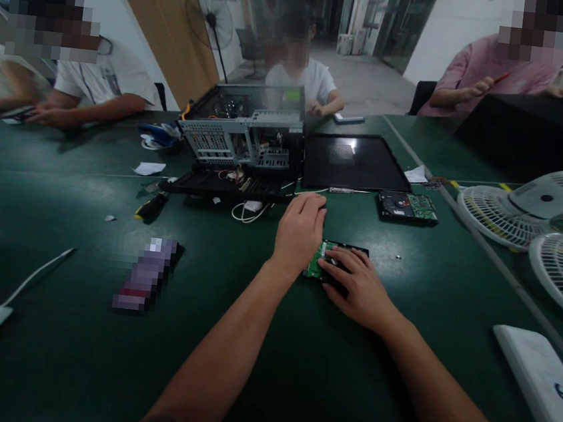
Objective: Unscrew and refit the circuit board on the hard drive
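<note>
A hard drive (313,268) lies on the green table with its green circuit board facing up. My right hand (359,283) covers much of it, fingers spread over the top and thumb at the near edge, holding it against the table. My left hand (300,234) is just beyond the drive's left side, its fingers bent and pressed together near the case's front edge. Whatever those fingertips hold, if anything, is hidden. A screwdriver (341,190) lies close by them. Further right sits a second hard drive (407,207), also board side up.
An opened computer case (241,143) stands ahead, beside its black side panel (357,162). A yellow-black screwdriver (151,206) and a blurred-out phone-like object (148,274) lie left. White fans (500,214) and a white power bank (539,386) are right. Several people sit around the table.
</note>
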### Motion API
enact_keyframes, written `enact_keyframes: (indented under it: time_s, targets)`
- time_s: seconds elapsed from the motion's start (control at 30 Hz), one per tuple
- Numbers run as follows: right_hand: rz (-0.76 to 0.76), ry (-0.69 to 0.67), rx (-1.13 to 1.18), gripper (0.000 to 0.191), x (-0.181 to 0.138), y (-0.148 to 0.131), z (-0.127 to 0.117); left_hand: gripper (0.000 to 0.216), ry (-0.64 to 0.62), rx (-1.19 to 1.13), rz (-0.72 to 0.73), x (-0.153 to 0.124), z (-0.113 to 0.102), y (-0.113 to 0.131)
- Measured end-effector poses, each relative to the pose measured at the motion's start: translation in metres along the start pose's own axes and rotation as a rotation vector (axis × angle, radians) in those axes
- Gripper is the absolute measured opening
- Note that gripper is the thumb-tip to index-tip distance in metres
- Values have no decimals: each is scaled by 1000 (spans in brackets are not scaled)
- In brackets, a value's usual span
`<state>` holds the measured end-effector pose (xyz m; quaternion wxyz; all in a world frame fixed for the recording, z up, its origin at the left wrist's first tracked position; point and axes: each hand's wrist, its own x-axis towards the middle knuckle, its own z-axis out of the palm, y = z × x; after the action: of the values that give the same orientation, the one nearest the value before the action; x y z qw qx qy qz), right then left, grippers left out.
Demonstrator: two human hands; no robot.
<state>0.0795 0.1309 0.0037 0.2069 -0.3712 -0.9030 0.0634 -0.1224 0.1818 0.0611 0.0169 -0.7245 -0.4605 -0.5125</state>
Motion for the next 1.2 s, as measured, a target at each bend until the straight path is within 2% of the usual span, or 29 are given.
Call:
enact_keyframes:
  time_s: [0.23,0.33,0.53,0.67,0.9,1.0,1.2]
  targets:
    - [-6,17,11,48,-1,1,1,24,13,-77,10,-4,5,-3]
    - [-3,13,4,46,-1,1,2,21,14,-83,6,-3,4,-2]
    - [-8,14,10,49,0,0,1,9,23,11,8,-1,-1,3]
    - [-9,27,10,52,0,0,2,10,17,70,-19,-1,-1,3]
    - [-15,22,11,47,0,1,1,14,-12,-4,-2,-1,1,4]
    - [-13,15,15,45,0,0,1,12,3,-41,1,-2,2,3]
    - [-9,9,11,45,0,0,0,24,33,-116,-37,-5,7,-1]
